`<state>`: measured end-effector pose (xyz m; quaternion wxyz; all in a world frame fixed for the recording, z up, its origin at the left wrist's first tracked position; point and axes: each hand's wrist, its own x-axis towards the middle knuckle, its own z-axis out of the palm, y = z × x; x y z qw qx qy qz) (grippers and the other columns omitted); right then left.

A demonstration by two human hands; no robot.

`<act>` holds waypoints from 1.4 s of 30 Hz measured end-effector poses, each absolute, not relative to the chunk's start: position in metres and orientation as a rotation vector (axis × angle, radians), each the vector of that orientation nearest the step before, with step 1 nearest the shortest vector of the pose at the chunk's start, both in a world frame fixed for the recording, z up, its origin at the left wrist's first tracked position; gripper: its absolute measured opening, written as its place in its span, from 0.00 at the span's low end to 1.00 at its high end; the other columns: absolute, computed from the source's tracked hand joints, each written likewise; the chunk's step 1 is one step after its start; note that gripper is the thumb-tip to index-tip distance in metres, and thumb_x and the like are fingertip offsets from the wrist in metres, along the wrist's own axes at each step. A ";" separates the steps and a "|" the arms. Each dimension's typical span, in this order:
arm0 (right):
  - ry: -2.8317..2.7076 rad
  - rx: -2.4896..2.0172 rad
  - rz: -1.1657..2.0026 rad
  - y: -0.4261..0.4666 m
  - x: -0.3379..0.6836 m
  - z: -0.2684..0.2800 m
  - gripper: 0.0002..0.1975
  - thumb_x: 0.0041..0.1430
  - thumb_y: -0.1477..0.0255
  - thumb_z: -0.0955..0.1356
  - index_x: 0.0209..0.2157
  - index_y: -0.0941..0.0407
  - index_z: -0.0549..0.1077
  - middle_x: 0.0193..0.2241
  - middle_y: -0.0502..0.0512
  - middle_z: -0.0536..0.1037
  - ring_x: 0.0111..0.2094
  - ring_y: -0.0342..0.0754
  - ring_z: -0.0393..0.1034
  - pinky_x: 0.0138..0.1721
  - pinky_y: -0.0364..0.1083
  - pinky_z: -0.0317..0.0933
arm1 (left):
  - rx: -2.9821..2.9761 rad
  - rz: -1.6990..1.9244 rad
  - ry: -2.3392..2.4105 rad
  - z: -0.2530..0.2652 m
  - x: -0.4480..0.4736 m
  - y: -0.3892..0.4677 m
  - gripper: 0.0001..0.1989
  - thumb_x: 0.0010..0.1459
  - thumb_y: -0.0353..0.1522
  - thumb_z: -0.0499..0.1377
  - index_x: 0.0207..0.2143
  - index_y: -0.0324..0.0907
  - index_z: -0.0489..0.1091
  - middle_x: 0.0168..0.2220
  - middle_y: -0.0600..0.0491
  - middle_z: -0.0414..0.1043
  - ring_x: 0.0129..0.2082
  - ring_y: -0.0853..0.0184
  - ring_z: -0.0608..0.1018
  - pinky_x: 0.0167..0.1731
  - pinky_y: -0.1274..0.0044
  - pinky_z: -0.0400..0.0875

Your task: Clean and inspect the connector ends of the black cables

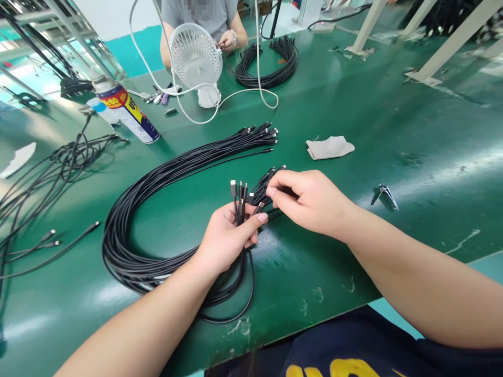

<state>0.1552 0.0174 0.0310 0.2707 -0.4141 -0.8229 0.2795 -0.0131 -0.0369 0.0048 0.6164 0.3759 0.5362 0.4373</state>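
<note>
My left hand (236, 230) is closed around several black USB cables (241, 196), their plugs sticking up above the fingers. Just to its right, my right hand (301, 196) is closed in a pinch beside more cable ends. Whatever lies between those fingertips is too small or hidden to make out. Behind both hands, a large bundle of black cables (121, 225) curves in a U on the table, its far plugs (263, 133) fanned out. A loop of cable (251, 285) hangs below my left hand.
A white fan (196, 57) and its white cord stand at the back, before a person (204, 26) in grey. A spray can (128, 112) stands left, near tangled cables (70, 157). A pale cloth piece (330, 147) and small metal clippers (385, 196) lie right on the green table (412, 136).
</note>
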 end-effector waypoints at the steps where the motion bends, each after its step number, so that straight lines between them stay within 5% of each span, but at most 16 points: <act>1: -2.196 -1.123 0.734 0.018 0.155 0.032 0.07 0.58 0.72 0.63 0.27 0.57 0.69 0.19 0.48 0.71 0.20 0.40 0.60 0.23 0.41 0.52 | 0.869 1.008 1.230 0.005 -0.013 -0.037 0.15 0.46 0.35 0.69 0.29 0.39 0.67 0.14 0.60 0.66 0.12 0.76 0.66 0.13 0.85 0.58; 4: -2.154 -1.149 0.695 0.018 0.158 0.041 0.12 0.57 0.72 0.64 0.20 0.56 0.64 0.16 0.46 0.66 0.19 0.39 0.56 0.22 0.41 0.50 | 0.885 1.009 1.215 0.003 -0.013 -0.037 0.14 0.47 0.36 0.68 0.29 0.39 0.67 0.16 0.57 0.69 0.13 0.76 0.67 0.13 0.84 0.60; 7: -2.245 -1.138 0.974 0.019 0.167 0.055 0.12 0.52 0.75 0.66 0.17 0.56 0.65 0.15 0.46 0.66 0.18 0.39 0.58 0.21 0.41 0.51 | 0.890 1.017 1.210 0.002 -0.014 -0.038 0.15 0.47 0.37 0.69 0.29 0.39 0.68 0.16 0.58 0.69 0.13 0.75 0.67 0.13 0.84 0.61; 9: -2.389 -0.983 1.373 0.022 0.176 0.062 0.05 0.49 0.78 0.67 0.22 0.56 0.73 0.19 0.47 0.74 0.21 0.40 0.65 0.22 0.40 0.55 | 0.889 1.018 1.213 0.003 -0.014 -0.037 0.15 0.46 0.37 0.69 0.30 0.39 0.67 0.14 0.60 0.67 0.13 0.75 0.67 0.12 0.85 0.60; 14: -2.423 -0.576 1.932 0.027 0.192 0.065 0.13 0.55 0.82 0.65 0.39 0.57 0.78 0.31 0.52 0.82 0.31 0.42 0.76 0.31 0.40 0.65 | 0.859 1.015 1.205 0.007 -0.014 -0.036 0.16 0.45 0.37 0.70 0.30 0.39 0.68 0.14 0.62 0.65 0.12 0.77 0.66 0.12 0.86 0.58; 20: -2.274 -0.687 1.770 0.026 0.191 0.061 0.04 0.57 0.75 0.68 0.32 0.57 0.78 0.23 0.50 0.78 0.23 0.40 0.69 0.25 0.40 0.62 | 0.841 1.005 1.133 0.008 -0.013 -0.037 0.18 0.42 0.37 0.72 0.31 0.37 0.71 0.20 0.58 0.71 0.16 0.74 0.72 0.15 0.83 0.66; 25: -2.175 -0.796 1.570 0.027 0.186 0.052 0.15 0.54 0.72 0.71 0.44 0.56 0.75 0.35 0.52 0.78 0.19 0.35 0.56 0.21 0.40 0.55 | 0.866 0.991 1.093 0.007 -0.015 -0.037 0.15 0.44 0.36 0.71 0.33 0.37 0.75 0.19 0.56 0.72 0.17 0.73 0.73 0.17 0.82 0.68; 30: -2.123 -1.061 1.363 0.026 0.171 0.038 0.12 0.54 0.62 0.71 0.32 0.57 0.73 0.26 0.48 0.73 0.27 0.41 0.63 0.28 0.41 0.58 | 0.906 0.935 1.075 0.005 -0.015 -0.037 0.13 0.48 0.35 0.69 0.34 0.36 0.77 0.18 0.55 0.73 0.17 0.73 0.74 0.20 0.82 0.71; 42: -2.227 -1.270 1.063 0.023 0.156 0.035 0.11 0.59 0.69 0.65 0.24 0.56 0.68 0.21 0.47 0.70 0.23 0.41 0.60 0.25 0.42 0.51 | 0.771 1.086 1.140 0.005 -0.012 -0.040 0.16 0.50 0.41 0.67 0.35 0.37 0.74 0.35 0.50 0.78 0.25 0.66 0.81 0.22 0.77 0.77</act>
